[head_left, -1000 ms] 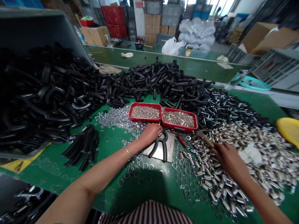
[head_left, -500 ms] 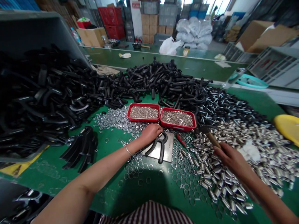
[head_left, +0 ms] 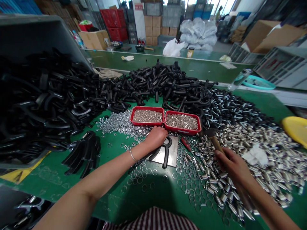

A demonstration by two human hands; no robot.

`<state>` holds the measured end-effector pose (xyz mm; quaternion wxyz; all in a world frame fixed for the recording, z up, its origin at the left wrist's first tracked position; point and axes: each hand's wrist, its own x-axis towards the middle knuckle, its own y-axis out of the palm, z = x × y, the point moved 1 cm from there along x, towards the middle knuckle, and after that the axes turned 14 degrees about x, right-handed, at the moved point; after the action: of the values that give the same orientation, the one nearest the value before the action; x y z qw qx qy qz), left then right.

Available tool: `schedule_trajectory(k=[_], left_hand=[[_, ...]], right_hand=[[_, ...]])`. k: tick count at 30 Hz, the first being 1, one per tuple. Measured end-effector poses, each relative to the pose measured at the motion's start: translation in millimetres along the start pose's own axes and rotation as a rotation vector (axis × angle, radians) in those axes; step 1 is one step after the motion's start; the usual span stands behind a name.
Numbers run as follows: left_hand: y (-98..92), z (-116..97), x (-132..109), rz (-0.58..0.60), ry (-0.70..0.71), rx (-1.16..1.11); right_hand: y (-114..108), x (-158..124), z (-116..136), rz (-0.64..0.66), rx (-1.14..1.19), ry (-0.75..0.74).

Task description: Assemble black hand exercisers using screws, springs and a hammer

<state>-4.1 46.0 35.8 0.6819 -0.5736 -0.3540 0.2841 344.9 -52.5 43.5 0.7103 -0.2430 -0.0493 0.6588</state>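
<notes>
On a small metal plate (head_left: 157, 158) lies a black forked plastic part (head_left: 166, 151) with a ring at its top and two ribbed legs. My left hand (head_left: 156, 138) is over the ring and the left leg, fingers pinched together; what they pinch is hidden. My right hand (head_left: 231, 163) grips the wooden handle of a hammer (head_left: 217, 143), its dark head above the edge of the silver springs (head_left: 223, 182). Just right of the plate lies a red-handled tool (head_left: 186, 144).
Two red trays (head_left: 146, 123) of tiny metal pins stand behind the plate. Black parts (head_left: 158, 80) are heaped behind them and in a grey bin (head_left: 69, 38) at left. Black-headed bolts (head_left: 240, 108) lie at right. Loose metal rings (head_left: 144, 187) surround the plate.
My right hand has moved a little left with the hammer. My left hand has shifted slightly over the ring of the forked part, which stays in place on the plate.
</notes>
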Motion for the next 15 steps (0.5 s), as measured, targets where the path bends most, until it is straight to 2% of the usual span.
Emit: schedule_trajectory(k=[4,6,8,11,13,15], left_hand=[[-2.8,-11,-4,-0.059,0.182,0.167],[-3.6,-13,-3,-0.05,0.195,0.174],[-5.4,-12,-3,-0.015,0.155,0.153],[-11.3,-10,-13,-0.015,0.03,0.072],[-15.5,-10,-28,-0.067,-0.033,0.013],[-17.5,-13,-47,-0.089,-0.032,-0.005]], right_hand=[[4,-17,22,-0.058,-0.062,-0.136],[10,-25,35,-0.027,-0.052,-0.177],[18,-30,42,0.07,-0.047,-0.167],[33,-29,48,0.213,-0.177,-0.205],[45,-28,55,0.246,-0.287,-0.294],[58,-27,65,0.242,-0.336,-0.369]])
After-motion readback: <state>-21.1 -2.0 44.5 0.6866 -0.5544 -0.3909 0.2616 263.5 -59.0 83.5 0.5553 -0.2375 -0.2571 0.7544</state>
